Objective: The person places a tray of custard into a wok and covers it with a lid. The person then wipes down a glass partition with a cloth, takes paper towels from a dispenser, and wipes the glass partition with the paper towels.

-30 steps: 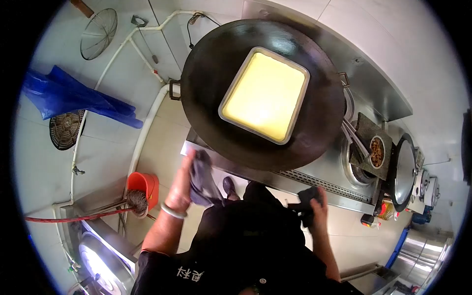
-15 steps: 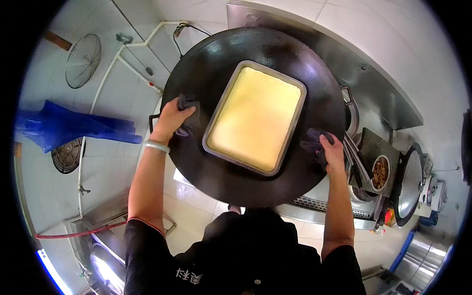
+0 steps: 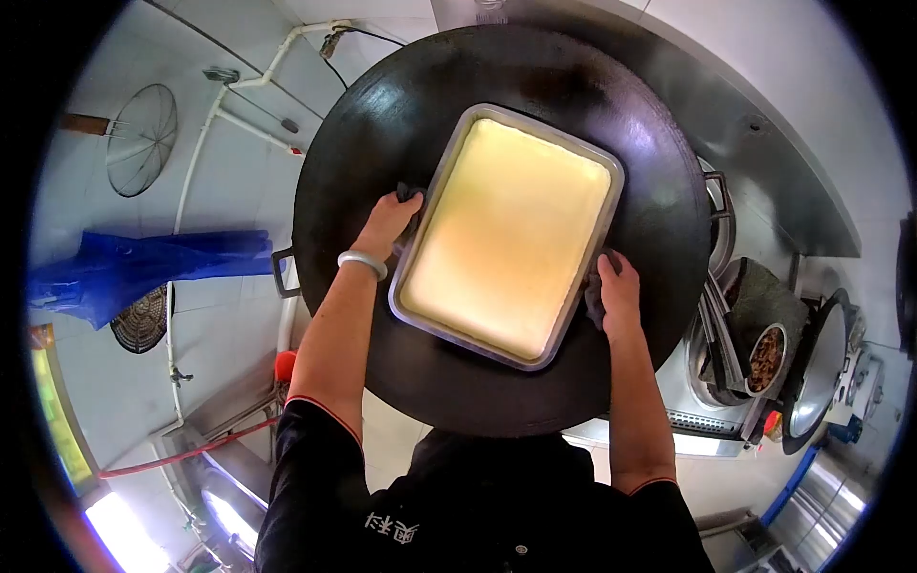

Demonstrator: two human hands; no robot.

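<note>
A rectangular metal tray (image 3: pixel 407 307) filled with a smooth pale-yellow layer (image 3: pixel 506 239) sits slantwise inside a large black wok (image 3: pixel 497 401). My left hand (image 3: pixel 390 222) is closed around a dark cloth (image 3: pixel 409 194) at the tray's left side. On the opposite side, my right hand (image 3: pixel 619 294) grips another dark cloth (image 3: pixel 594 296) against the tray's right edge. Both cloths lie between my fingers and the tray, so whether the fingers are clasping its rim is hidden.
The wok's side handles (image 3: pixel 285 272) stick out left and right. On the right stand a bowl of brown pieces (image 3: pixel 766 360), a dark block (image 3: pixel 764 306) and a round lid (image 3: pixel 817 372). A wire strainer (image 3: pixel 141 140) and a blue sheet (image 3: pixel 153 272) hang at the left wall.
Both hands, with their cloths, have moved inward from beside the tray to its two long sides. My view has come closer to the wok, and everything appears larger.
</note>
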